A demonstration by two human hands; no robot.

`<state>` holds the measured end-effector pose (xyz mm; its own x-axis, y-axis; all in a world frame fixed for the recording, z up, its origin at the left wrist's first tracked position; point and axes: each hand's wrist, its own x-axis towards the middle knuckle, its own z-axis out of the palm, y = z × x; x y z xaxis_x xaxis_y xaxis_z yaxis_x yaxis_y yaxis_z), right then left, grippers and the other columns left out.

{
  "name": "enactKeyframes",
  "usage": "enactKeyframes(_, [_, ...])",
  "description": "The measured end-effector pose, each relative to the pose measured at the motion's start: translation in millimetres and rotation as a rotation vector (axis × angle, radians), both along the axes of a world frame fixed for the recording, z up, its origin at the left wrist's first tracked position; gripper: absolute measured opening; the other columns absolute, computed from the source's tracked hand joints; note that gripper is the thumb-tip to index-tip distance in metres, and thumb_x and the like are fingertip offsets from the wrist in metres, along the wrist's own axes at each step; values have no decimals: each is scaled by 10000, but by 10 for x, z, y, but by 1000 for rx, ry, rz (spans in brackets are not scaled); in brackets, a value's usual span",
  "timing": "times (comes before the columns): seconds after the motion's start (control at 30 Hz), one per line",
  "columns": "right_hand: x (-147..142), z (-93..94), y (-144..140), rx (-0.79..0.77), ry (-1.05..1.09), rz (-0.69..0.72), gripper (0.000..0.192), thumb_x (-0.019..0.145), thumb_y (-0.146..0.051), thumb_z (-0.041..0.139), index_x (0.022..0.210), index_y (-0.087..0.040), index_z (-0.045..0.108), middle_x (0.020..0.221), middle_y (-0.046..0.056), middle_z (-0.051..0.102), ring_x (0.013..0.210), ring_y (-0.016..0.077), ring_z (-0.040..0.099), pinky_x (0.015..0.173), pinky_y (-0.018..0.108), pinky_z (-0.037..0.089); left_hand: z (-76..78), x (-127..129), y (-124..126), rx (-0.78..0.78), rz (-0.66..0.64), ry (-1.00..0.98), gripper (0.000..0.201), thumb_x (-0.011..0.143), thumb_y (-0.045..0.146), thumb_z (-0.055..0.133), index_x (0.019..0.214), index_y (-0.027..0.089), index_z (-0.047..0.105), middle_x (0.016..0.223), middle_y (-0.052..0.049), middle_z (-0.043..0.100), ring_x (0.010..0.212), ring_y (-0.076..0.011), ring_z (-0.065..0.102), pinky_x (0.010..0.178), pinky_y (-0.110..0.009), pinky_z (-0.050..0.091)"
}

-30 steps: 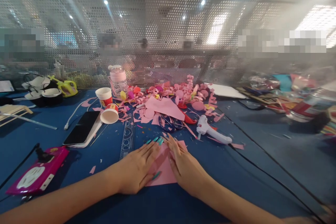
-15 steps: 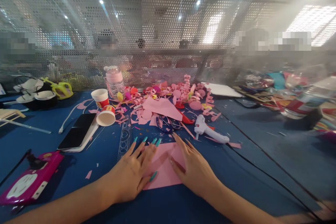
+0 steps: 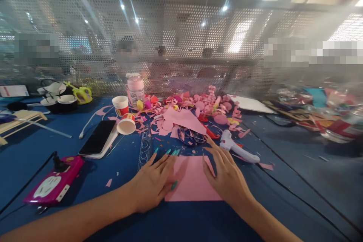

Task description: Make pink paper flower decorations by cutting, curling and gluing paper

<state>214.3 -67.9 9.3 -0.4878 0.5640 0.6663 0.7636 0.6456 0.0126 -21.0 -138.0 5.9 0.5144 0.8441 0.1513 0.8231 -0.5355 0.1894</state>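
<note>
**Head view: flat hands on pink paper**

Head camera looks down on a pink sheet point(image 3: 190, 181) lying flat on the blue counter point(image 3: 283, 181), close to its near edge and about midway along it. The left hand point(image 3: 151, 181) rests palm down on the sheet's left side, fingers spread and pointing toward the far edge, thumb laid over the paper. The right hand point(image 3: 228, 176) lies on the sheet's right side, fingers also spread flat; neither hand pinches anything, both simply press down.

Doing this pressing well seems a matter of even weight: keep both palms low, hold one side still while the other smooths outward, and run fingertips along any crease rather than across it, so the paper does not buckle. Long nails could score or snag the sheet, so the pads should carry the pressure. Whether a fold already lies under the hands cannot be told from here.

Just beyond the fingertips, toward the far edge, sit scissors point(image 3: 189, 137) and a white glue gun point(image 3: 238, 150), with a heap of pink scraps point(image 3: 193, 111) behind them. A stencil ruler point(image 3: 145, 149) lies just left of the left hand. Further left are a phone point(image 3: 98, 141), two paper cups point(image 3: 123, 115) and a magenta device point(image 3: 53, 185) near the left edge.
</note>
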Motion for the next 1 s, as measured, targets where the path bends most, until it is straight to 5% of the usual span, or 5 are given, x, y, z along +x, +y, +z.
enactKeyframes(0.23, [102, -12, 218, -149, -130, -146, 383, 821, -185, 443, 1183, -63, 463, 1163, 185, 563, 1062, 307, 492, 923, 457, 416, -135, -85, 180, 105, 271, -150, 512, 921, 356, 326, 1374, 122, 279, 1407, -169, 383, 1334, -292, 280, 1056, -501, 277])
enactKeyframes(0.43, [16, 158, 334, -226, -345, -426, 276, 822, -258, 479, 1034, -89, 530, 961, 193, 601, 958, 359, 489, 756, 460, 417, -158, -276, 288, 160, 530, -318, 580, 793, 282, 543, 1314, 134, 337, 1355, -178, 407, 1271, -322, 346, 1012, -489, 314])
enactKeyframes(0.6, [-149, 312, 541, -328, -392, -447, 237, 762, -164, 485, 967, -52, 522, 975, 220, 584, 968, 372, 494, 761, 436, 379, -97, -352, 345, 115, 707, -514, 669, 663, 288, 672, 1255, 196, 374, 1262, -138, 415, 1191, -354, 380, 956, -527, 329])
enactKeyframes(0.8, [-172, 461, 780, -521, -339, -345, 308, 739, -128, 479, 1029, -28, 455, 853, 190, 638, 833, 292, 604, 585, 286, 346, -99, -335, 374, -19, 723, -754, 778, 591, 220, 679, 1288, 149, 340, 1234, -145, 376, 1215, -337, 370, 975, -487, 344])
enactKeyframes(1.0, [-82, 503, 798, -602, -226, -280, 301, 792, -245, 506, 1015, -60, 428, 802, 148, 637, 730, 240, 626, 535, 248, 310, -138, -303, 409, -19, 648, -1074, 676, 603, 170, 641, 1240, 187, 413, 1229, -101, 394, 1198, -273, 409, 977, -425, 393])
